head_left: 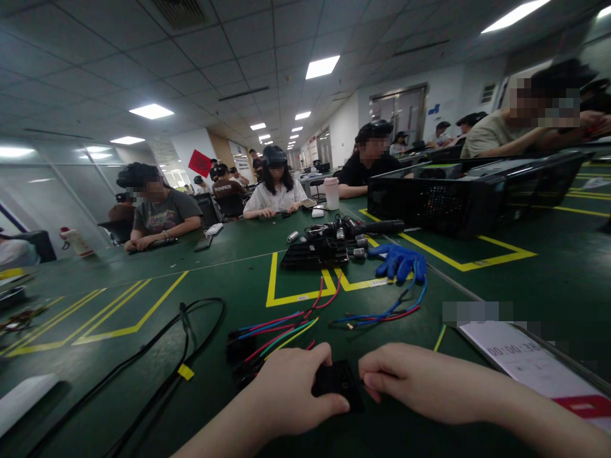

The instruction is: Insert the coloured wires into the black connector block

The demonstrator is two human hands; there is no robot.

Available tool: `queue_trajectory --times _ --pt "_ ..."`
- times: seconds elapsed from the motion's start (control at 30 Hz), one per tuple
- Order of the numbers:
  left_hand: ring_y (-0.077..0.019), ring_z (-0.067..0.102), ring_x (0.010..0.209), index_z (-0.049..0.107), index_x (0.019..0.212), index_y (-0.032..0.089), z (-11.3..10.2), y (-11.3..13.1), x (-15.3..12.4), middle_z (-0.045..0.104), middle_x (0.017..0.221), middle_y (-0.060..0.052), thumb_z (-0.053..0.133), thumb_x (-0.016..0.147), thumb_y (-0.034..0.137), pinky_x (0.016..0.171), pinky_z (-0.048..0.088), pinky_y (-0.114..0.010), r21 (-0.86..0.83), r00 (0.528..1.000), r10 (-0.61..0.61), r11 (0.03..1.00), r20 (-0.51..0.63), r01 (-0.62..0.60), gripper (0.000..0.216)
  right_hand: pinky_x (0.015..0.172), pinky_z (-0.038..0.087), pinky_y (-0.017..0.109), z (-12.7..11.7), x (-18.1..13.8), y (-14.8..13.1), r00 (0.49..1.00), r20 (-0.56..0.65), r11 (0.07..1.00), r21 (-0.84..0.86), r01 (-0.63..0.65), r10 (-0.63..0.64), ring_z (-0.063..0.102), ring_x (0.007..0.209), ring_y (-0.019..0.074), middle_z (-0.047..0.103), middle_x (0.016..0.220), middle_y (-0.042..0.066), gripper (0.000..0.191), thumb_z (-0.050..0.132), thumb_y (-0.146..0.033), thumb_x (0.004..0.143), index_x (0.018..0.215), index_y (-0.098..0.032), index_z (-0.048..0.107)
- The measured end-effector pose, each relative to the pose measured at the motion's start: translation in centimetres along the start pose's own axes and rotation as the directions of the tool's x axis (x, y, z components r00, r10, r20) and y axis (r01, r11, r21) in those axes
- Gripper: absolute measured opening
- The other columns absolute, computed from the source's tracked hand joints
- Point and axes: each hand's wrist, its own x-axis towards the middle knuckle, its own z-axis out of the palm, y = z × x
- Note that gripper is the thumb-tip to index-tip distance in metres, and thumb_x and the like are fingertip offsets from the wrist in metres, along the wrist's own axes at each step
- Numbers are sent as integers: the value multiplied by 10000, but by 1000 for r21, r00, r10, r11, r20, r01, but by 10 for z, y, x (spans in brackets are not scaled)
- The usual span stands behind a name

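Observation:
My left hand [298,388] is closed around a flat black part [341,385] with a squarish outline, low over the green table; its thumb lies along the near edge. Close to the part's right side is my right hand [405,385], fingers curled into a pinch; whatever is between them is hidden. Beyond my left hand lies a black connector block [241,346] with red, blue, yellow and green wires [291,334]. A short yellow-green wire [440,337] shows past my right wrist. More red and blue wires [382,317] lie further off.
A blue glove [401,262], a black tool [377,226] and black parts [315,254] lie ahead. A black computer case [429,200] stands back right. Black cables [162,381] loop at left. A phone-like display [510,350] lies right. People sit across the table.

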Motion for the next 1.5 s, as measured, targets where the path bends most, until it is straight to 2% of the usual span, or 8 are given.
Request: queue_trajectory --times 0.2,0.6,0.73,0.9,1.03,1.13,1.33,1.5 --pt "-213 583 721 514 928 274 -1 2 0 599 758 28 644 754 532 530 292 -244 5 1000 -14 1000 13 14 337 564 328 235 1 1 1 1000 10 1000 14 10 -11 509 660 135 556 701 -29 220 411 -210 871 725 -207 575" --pt "-213 583 719 509 922 265 -1 1 0 598 763 21 637 759 539 527 309 -244 32 1000 0 999 21 0 344 567 321 249 1 -1 -3 998 -48 998 -48 -33 30 510 661 148 560 695 -17 232 401 -212 864 723 -205 586" --pt "-212 579 706 507 908 272 -2 1 0 591 743 30 648 754 537 512 287 -244 16 1000 -3 1000 17 2 338 560 316 244 1 -2 -3 1000 -26 1000 -18 7 -7 517 666 145 564 704 -16 237 398 -215 866 720 -205 584" --pt "-216 581 714 510 917 271 -1 1 -1 598 753 26 648 755 533 518 289 -242 9 1000 6 1000 12 -6 338 573 313 251 2 -1 -2 997 -76 994 -103 -30 22 517 666 151 578 710 -13 238 400 -225 869 727 -213 592" --pt "-215 584 710 513 914 266 -1 1 0 603 753 24 645 754 532 518 294 -242 7 1000 7 1000 4 -7 338 561 315 241 2 -1 -3 1000 -30 998 -61 -9 7 523 664 147 577 707 -16 239 398 -215 869 723 -212 587" --pt "-218 586 717 508 915 265 -1 1 0 607 761 23 646 754 531 527 305 -246 13 1000 5 1000 4 -5 340 554 310 245 1 -1 -4 999 -43 995 -96 -32 28 515 645 146 566 684 -16 239 407 -215 865 708 -209 587" --pt "-221 587 729 505 926 270 0 1 -1 604 769 21 645 758 531 541 327 -249 9 1000 3 1000 15 -3 340 570 325 245 2 0 -1 998 -57 998 -54 36 -39 518 662 144 570 696 -14 241 403 -212 867 719 -202 593" --pt "-219 588 731 506 924 265 -2 2 -1 598 768 18 639 763 534 554 347 -253 21 1000 2 1000 20 -2 341 580 335 266 3 -2 -3 998 -44 991 -121 -52 47 546 680 169 608 729 6 259 399 -230 877 751 -212 624"
